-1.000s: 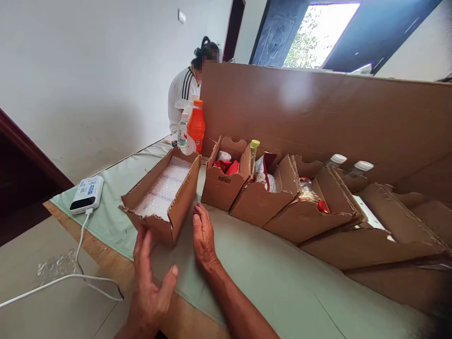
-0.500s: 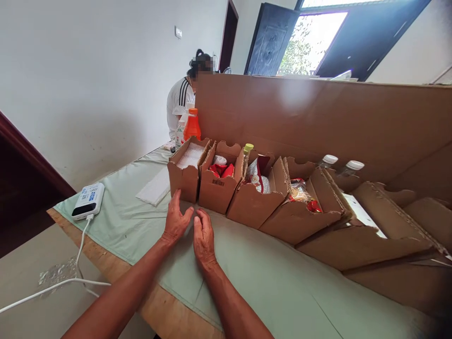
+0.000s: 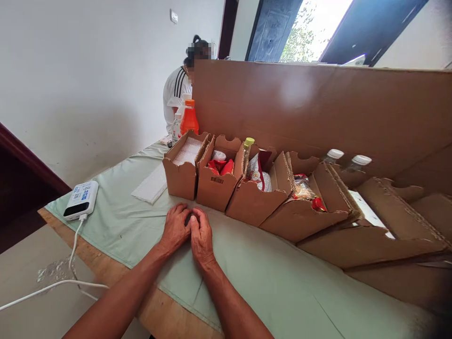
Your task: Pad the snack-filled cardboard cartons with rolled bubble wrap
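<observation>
Both my hands rest palm down on the green cloth (image 3: pixel 268 273), side by side and touching. My left hand (image 3: pixel 174 229) has its fingers slightly bent and holds nothing. My right hand (image 3: pixel 201 237) lies flat and empty. Just beyond the fingertips stands a row of open cardboard boxes. The leftmost box (image 3: pixel 179 178) holds bubble wrap. The second box (image 3: pixel 216 184) holds red packets. The third box (image 3: pixel 251 205) holds a snack bag and a bottle with a yellow cap (image 3: pixel 249 141).
A bubble-wrap sheet (image 3: pixel 151 186) lies left of the boxes. A power bank (image 3: pixel 80 200) with a white cable (image 3: pixel 52 286) sits near the table's left edge. A tall cardboard sheet (image 3: pixel 318 108) stands behind the row. An orange bottle (image 3: pixel 189 120) and a seated person (image 3: pixel 174 93) are farther back.
The box with bubble wrap went from the near table edge to the left end of the row. My left hand then came to rest against my right hand.
</observation>
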`<action>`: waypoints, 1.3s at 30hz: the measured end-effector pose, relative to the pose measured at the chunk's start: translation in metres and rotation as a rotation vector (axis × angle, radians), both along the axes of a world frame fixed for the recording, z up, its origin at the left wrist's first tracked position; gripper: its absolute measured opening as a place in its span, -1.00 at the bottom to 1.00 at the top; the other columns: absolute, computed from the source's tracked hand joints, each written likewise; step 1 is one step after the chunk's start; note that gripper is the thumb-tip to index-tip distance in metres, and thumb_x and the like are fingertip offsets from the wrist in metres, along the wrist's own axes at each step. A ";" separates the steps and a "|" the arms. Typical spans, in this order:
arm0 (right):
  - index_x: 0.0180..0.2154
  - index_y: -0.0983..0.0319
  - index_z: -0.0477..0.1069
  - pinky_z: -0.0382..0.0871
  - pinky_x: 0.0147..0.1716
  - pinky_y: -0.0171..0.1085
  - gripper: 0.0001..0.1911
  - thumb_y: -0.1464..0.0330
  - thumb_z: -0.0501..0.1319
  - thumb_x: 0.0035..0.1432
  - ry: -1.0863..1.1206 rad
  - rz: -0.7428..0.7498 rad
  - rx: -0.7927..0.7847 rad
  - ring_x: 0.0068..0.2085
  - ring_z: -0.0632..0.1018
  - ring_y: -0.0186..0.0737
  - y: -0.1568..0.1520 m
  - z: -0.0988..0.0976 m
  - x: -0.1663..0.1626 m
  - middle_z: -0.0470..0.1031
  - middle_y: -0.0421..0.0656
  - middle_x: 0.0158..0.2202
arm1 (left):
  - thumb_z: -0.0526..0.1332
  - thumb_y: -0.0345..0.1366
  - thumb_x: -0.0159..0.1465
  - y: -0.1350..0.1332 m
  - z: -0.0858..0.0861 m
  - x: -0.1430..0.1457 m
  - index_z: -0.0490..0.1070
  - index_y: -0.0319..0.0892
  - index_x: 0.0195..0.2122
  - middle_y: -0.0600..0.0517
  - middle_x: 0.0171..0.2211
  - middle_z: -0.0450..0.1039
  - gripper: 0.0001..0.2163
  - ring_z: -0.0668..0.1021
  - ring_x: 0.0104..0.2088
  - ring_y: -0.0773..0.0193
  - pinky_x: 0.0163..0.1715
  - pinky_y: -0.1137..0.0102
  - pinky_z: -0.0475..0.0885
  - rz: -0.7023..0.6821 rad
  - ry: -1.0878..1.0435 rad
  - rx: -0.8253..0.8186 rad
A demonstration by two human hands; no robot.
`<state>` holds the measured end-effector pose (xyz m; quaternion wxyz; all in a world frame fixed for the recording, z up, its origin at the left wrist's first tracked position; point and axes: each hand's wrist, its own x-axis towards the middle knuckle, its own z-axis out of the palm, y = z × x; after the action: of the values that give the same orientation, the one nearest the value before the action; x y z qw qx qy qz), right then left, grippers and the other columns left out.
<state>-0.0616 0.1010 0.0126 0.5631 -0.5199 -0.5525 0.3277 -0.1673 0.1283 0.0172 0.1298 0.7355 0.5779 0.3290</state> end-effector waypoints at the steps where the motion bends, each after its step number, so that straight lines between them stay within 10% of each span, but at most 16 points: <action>1: 0.05 0.21 0.44 0.33 0.22 -0.04 -0.58 0.15 0.02 0.32 0.000 0.004 0.000 0.14 0.51 -0.08 0.000 0.000 0.000 0.52 0.02 0.11 | 0.16 -0.29 0.26 0.000 0.000 0.000 0.60 -0.15 -0.07 -0.16 0.09 0.53 -0.71 0.48 0.16 -0.09 0.22 -0.04 0.32 0.003 0.014 -0.003; 13: 0.06 0.21 0.45 0.36 0.17 -0.04 -0.56 0.13 0.03 0.33 0.004 0.035 -0.024 0.12 0.52 -0.05 -0.001 0.004 0.001 0.53 0.02 0.11 | 0.22 -0.30 0.31 0.032 0.039 -0.031 0.56 -0.19 0.00 -0.21 0.20 0.42 -0.73 0.32 0.31 -0.17 0.27 -0.03 0.26 0.246 0.242 -0.065; 19: 0.05 0.23 0.45 0.41 0.09 -0.03 -0.53 0.09 0.05 0.30 0.020 0.020 -0.052 0.05 0.56 -0.02 0.000 0.005 0.001 0.56 0.06 0.07 | 0.26 -0.16 0.40 0.051 0.064 -0.058 0.43 -0.18 0.09 -0.10 0.09 0.47 -0.69 0.56 0.02 0.08 0.03 0.04 0.50 0.289 0.427 -0.164; 33: 0.09 0.28 0.42 0.45 -0.01 -0.13 -0.49 0.11 0.08 0.27 -0.023 0.041 -0.117 -0.01 0.58 -0.09 0.001 0.001 0.001 0.58 0.04 -0.01 | -0.05 -0.06 0.49 0.067 0.044 -0.103 0.45 -0.18 0.14 -0.30 0.35 0.22 -0.57 0.24 0.37 -0.23 0.22 -0.20 0.19 0.372 0.537 -0.301; 39: 0.09 0.30 0.41 0.48 -0.06 -0.12 -0.52 0.16 0.07 0.29 -0.068 0.050 -0.112 -0.02 0.58 -0.06 0.001 0.002 0.001 0.58 0.07 -0.01 | 0.04 -0.17 0.43 0.038 0.051 -0.079 0.40 -0.28 0.21 -0.40 0.40 0.10 -0.57 0.16 0.40 -0.30 0.27 -0.26 0.05 0.360 0.577 -0.246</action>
<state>-0.0609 0.1018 0.0144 0.5056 -0.5476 -0.5648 0.3543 -0.2465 0.1662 0.0682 -0.0113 0.6636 0.7461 0.0534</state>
